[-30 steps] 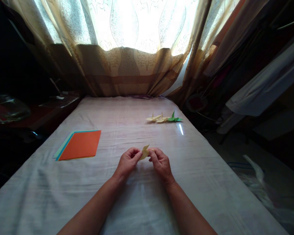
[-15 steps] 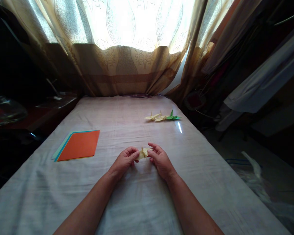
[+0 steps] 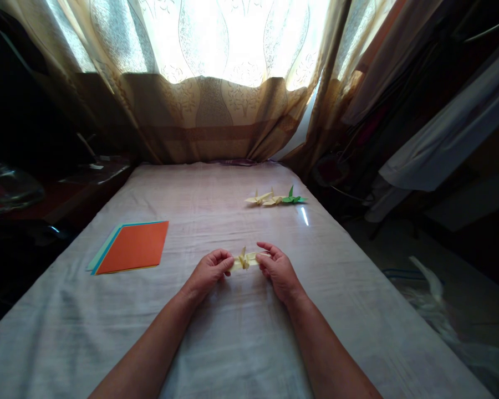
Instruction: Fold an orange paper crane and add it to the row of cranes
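A pale yellow origami crane (image 3: 244,260) is stretched between my two hands, just above the cloth-covered bed (image 3: 216,343). My left hand (image 3: 212,270) pinches one wing between thumb and fingers. On the other side, my right hand (image 3: 278,270) grips the opposite wing with thumb and forefinger, its upper fingers slightly lifted. The crane's pointed folds stand up in the middle between the wings. The wing tips are hidden by my fingers.
Two pale yellow cranes (image 3: 260,199) and a green crane (image 3: 293,197) sit in a row at the far right. To the left lies a stack of coloured paper (image 3: 135,246), orange on top. Curtains (image 3: 216,105) hang beyond the far edge.
My right hand has shifted slightly right, drawing the crane's wings wider apart. The crane's middle points now stand up more clearly. My left hand has barely moved.
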`<control>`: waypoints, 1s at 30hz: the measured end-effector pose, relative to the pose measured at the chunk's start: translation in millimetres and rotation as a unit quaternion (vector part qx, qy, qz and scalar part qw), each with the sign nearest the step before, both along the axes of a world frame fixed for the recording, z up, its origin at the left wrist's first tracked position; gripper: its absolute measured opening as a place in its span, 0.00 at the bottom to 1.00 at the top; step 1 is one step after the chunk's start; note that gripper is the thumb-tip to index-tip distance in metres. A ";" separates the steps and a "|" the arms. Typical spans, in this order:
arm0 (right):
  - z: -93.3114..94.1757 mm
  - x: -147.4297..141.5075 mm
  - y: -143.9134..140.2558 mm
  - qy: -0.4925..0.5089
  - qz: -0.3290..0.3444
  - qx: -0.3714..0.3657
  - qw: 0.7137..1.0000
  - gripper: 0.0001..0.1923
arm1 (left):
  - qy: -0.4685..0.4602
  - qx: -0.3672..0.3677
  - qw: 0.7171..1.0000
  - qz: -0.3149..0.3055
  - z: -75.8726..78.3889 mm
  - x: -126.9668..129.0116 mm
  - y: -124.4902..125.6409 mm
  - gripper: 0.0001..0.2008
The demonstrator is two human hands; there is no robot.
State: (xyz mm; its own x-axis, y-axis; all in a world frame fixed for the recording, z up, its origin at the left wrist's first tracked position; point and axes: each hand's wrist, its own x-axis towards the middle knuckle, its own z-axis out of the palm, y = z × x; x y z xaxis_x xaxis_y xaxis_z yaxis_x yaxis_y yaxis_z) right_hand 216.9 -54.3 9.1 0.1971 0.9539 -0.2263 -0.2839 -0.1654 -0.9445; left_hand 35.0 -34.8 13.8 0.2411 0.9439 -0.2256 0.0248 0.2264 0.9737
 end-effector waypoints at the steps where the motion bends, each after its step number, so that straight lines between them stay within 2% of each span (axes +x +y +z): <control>1: -0.3 0.1 0.3 -0.003 -0.003 -0.001 1.000 0.26 | 0.002 0.000 1.000 0.001 -0.4 -0.2 0.5 0.23; 11: -7.2 3.9 3.7 -0.032 -0.016 0.004 0.999 0.26 | 0.021 0.002 1.000 0.000 -1.0 -1.4 4.6 0.22; 20: -14.5 2.4 5.4 -0.092 -0.013 0.015 0.996 0.25 | 0.052 0.036 0.998 -0.007 -4.9 -3.9 6.7 0.21; 26: -21.2 0.0 6.1 -0.196 -0.017 0.038 0.980 0.23 | 0.127 0.096 0.987 -0.001 -10.8 -6.6 8.2 0.18; 30: -23.3 0.7 5.7 -0.291 -0.026 0.050 0.955 0.19 | 0.228 0.174 0.958 0.012 -11.8 -9.5 6.6 0.10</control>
State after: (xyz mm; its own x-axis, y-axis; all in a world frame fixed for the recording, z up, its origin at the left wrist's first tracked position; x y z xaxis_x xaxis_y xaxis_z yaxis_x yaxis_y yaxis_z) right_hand 217.6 -48.6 -14.1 0.3087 0.9508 0.0280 0.2884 -0.0656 -0.9553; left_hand 25.5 -28.1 2.0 0.1694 0.9852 0.0271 0.4645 -0.1040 0.8794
